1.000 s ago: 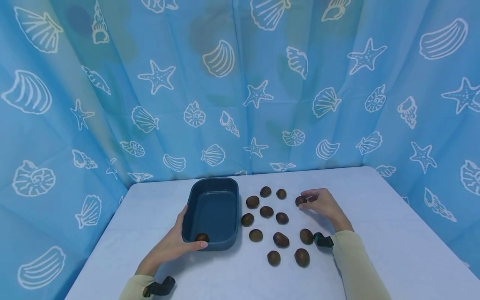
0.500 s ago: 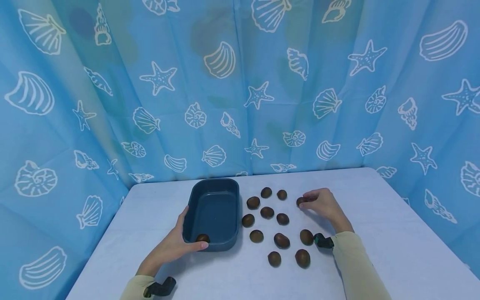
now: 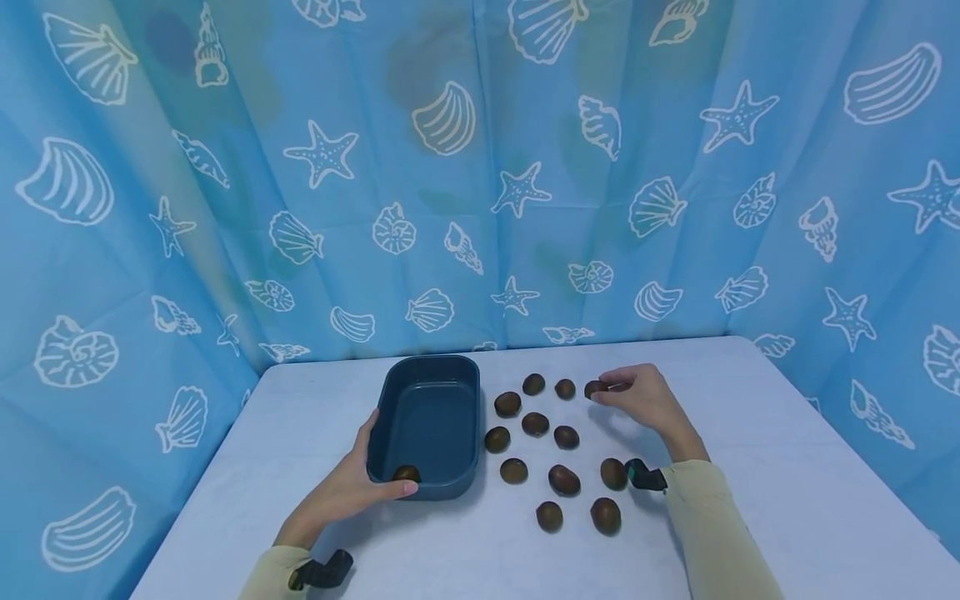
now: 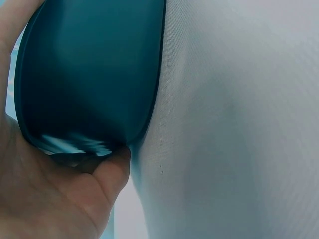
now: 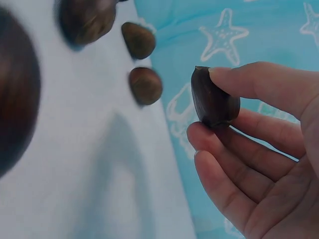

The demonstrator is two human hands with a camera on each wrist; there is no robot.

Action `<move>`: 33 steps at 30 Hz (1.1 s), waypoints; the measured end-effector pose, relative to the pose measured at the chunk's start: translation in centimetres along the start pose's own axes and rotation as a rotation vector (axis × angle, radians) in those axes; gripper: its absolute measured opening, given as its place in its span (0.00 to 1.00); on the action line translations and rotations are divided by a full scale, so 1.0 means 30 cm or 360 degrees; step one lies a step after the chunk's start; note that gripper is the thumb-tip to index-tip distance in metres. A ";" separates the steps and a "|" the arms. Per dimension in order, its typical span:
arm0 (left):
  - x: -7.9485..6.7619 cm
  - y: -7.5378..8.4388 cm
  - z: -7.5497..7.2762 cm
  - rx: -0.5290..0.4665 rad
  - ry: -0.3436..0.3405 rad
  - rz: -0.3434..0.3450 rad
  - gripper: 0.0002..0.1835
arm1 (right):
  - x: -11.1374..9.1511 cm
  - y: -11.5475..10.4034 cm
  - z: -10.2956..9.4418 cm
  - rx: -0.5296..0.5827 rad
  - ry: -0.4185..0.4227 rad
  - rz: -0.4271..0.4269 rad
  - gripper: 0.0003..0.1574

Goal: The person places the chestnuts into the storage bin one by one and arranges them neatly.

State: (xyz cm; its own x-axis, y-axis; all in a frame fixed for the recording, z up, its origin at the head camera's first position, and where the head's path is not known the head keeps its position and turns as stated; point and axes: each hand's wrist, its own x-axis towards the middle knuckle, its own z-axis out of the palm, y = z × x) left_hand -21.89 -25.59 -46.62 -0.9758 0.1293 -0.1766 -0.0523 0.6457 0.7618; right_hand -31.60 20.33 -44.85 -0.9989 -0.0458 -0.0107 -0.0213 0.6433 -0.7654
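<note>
In the head view my right hand (image 3: 647,402) holds a brown chestnut (image 3: 595,389) above the far part of the table. The right wrist view shows the chestnut (image 5: 213,99) pinched between thumb and fingertips, its pointed end up. My left hand (image 3: 347,486) grips the near left corner of a dark blue rectangular tub (image 3: 478,425), thumb over the near rim and fingers along the left side. The left wrist view shows the thumb (image 4: 113,172) on the tub's rim. One chestnut (image 3: 407,473) lies inside the tub by the near wall, partly hidden.
Several loose chestnuts (image 3: 536,424) lie scattered on the white tablecloth (image 3: 465,558), between the tub and my right arm. Nearest the front edge are two chestnuts (image 3: 606,516). A blue curtain (image 3: 480,167) with shell prints hangs behind and beside the table.
My right hand has raised the chestnut off the table and moved slightly to the left with it. The left hand and the tub have stayed in place.
</note>
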 end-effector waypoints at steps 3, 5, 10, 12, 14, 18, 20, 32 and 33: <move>0.000 -0.003 0.000 0.0003 0.0001 0.0002 0.74 | -0.011 -0.031 -0.004 0.0000 0.0011 -0.0064 0.32; 0.000 -0.003 -0.001 0.0001 0.0001 0.0003 0.73 | -0.019 -0.052 -0.006 0.0000 0.0009 -0.0095 0.32; 0.003 -0.005 -0.003 0.0000 -0.0002 0.0007 0.73 | -0.035 -0.104 -0.005 0.0009 -0.0003 -0.0130 0.32; 0.005 -0.006 -0.005 0.0002 -0.0003 0.0012 0.73 | -0.041 -0.125 -0.001 0.0017 -0.0010 -0.0152 0.32; 0.007 -0.007 -0.007 0.0003 -0.0003 0.0014 0.73 | -0.047 -0.143 0.004 0.0025 -0.0027 -0.0176 0.31; 0.008 -0.009 -0.008 0.0002 0.0002 0.0020 0.73 | -0.062 -0.178 0.021 0.0039 -0.0072 -0.0228 0.29; 0.007 -0.010 -0.008 0.0003 0.0000 0.0017 0.73 | -0.068 -0.190 0.031 0.0049 -0.0093 -0.0241 0.28; 0.008 -0.012 -0.008 0.0000 -0.0009 0.0080 0.73 | -0.104 -0.255 0.088 0.0068 -0.0144 -0.0368 0.26; 0.009 -0.012 -0.007 0.0004 -0.0009 0.0080 0.73 | -0.106 -0.259 0.092 0.0065 -0.0143 -0.0384 0.26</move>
State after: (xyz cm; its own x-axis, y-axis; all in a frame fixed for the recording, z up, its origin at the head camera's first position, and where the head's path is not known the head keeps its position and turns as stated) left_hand -22.18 -25.96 -46.82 -0.9760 0.1657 -0.1416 -0.0027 0.6403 0.7681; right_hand -28.13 13.36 -40.64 -0.9573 -0.2630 0.1200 -0.2553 0.5743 -0.7778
